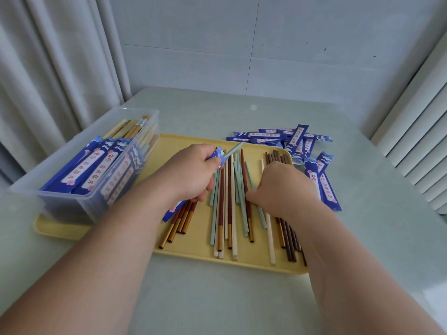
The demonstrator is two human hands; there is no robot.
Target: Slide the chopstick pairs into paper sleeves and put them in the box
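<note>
One mint chopstick (234, 149) juts from the paper sleeve (216, 157) the left hand (193, 172) grips above the tray's (193, 257) middle, while the right hand (287, 187), grasp hidden, rests on the loose chopsticks (229, 213), likely seeking its match before the box (72, 204) at the tray's left edge.

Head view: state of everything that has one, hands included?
left hand, grips a blue sleeve
blue sleeve, held, mint chopstick poking out its far end
right hand, palm down on the loose chopsticks; grip unclear
loose chopsticks, unsleeved, lying on the tray
box, lidless, holding sleeved pairs, standing on the tray's left end
spare sleeves, piled flat on the table right of the tray
</note>
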